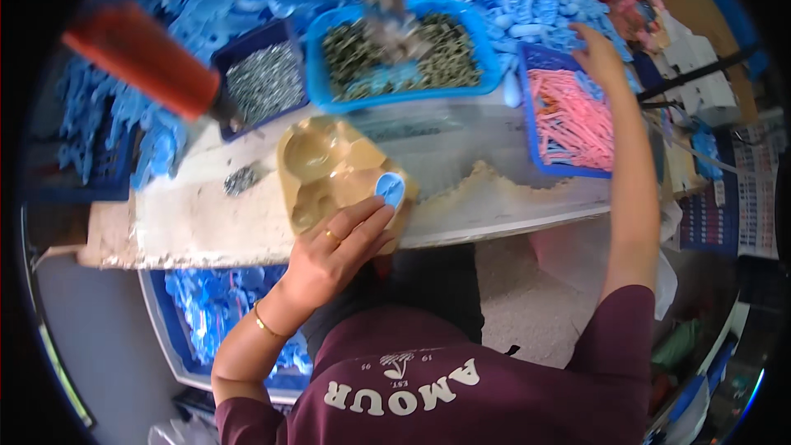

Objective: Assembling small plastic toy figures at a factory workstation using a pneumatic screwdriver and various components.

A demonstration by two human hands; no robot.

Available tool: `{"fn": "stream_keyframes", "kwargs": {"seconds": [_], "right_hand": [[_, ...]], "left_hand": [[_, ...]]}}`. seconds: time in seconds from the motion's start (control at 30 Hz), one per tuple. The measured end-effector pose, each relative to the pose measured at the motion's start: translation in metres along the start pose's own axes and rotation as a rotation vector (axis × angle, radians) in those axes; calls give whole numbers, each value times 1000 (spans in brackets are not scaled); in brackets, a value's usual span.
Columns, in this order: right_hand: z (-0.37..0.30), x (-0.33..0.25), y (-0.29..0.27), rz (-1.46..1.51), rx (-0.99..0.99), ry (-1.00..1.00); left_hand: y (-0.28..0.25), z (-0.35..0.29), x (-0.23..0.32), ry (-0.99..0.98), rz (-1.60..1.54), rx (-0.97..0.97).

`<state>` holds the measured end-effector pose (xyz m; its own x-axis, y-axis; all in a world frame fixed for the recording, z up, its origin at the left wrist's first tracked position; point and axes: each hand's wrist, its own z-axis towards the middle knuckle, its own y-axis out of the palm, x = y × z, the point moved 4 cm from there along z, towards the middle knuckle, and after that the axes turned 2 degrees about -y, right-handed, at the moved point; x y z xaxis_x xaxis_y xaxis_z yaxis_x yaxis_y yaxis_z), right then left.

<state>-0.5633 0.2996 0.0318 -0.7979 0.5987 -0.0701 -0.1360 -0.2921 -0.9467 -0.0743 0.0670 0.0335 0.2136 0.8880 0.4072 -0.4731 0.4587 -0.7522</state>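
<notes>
My left hand (338,249), with a ring and a bracelet, reaches over a tan moulded block (350,169) with rounded hollows. Its fingers are pressed together on a small light-blue oval plastic piece (390,189) at the block's right side; the thumb is hidden. My right arm stretches far out to the right. At its end, my right hand (600,59) is by the edge of a heap of light-blue plastic parts (527,0), just beyond a blue basket (568,170) of pink sticks. Its index finger and thumb are apart, with nothing visible between them.
A blurred orange-red tool (140,58) hangs at upper left. Behind the block stand a dark blue tray (218,58) of small metal pieces and a bright blue basin (404,99) of dark small parts, with a blurred dark device above. A little metal pile (241,180) lies on the table.
</notes>
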Motion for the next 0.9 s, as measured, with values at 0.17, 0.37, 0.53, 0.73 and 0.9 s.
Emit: {"fn": "stream_keyframes", "kwargs": {"seconds": [0.17,0.37,0.53,0.73,0.9], "right_hand": [[6,2,1,-173,41,-82],[4,-29,-37,122,381,58],[-38,-271,-31,1058,-351,115],[-94,-368,-10,516,-317,-451],[-99,-371,-11,550,-316,-380]], "left_hand": [[-11,-29,-4,-3,187,13],[-9,-48,-21,26,321,20],[-5,-59,-28,-62,277,-32],[-9,-60,-34,-89,245,9],[-40,-72,-68,-133,260,109]]}}
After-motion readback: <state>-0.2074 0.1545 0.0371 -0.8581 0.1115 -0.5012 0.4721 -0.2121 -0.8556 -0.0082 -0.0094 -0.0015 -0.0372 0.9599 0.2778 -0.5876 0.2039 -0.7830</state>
